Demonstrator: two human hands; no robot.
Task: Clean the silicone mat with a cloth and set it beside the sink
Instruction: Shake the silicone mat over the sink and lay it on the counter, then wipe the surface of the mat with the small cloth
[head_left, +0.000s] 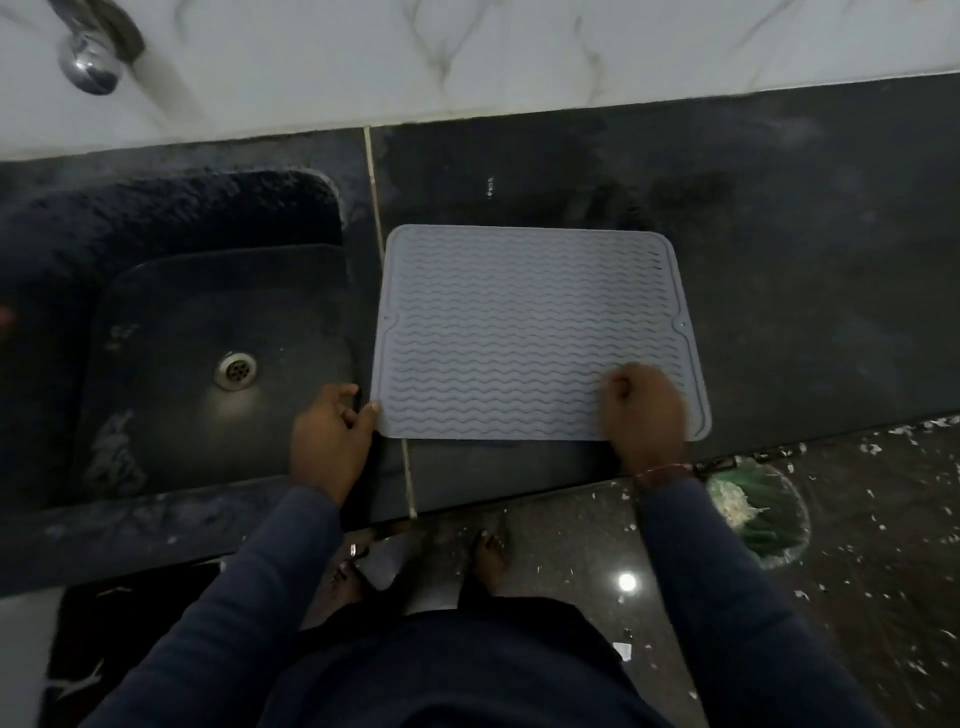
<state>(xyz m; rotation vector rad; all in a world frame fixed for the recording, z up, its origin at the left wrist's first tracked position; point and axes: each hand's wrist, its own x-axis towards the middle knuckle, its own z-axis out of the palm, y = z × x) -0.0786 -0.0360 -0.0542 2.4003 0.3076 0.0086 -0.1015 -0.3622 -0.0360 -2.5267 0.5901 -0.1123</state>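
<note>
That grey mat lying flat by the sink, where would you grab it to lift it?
Probably by a near corner, coming in from the near side. The mat lies flat and thin on the counter, with no handle, so only its rim offers a hold. The left hand has its thumb at the near-left corner, beside the sink; a pinch there could peel it up.

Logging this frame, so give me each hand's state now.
Left hand: pinches the silicone mat at its near corner.
Right hand: fingers curled, resting on the mat; any grip cannot be told.
</note>
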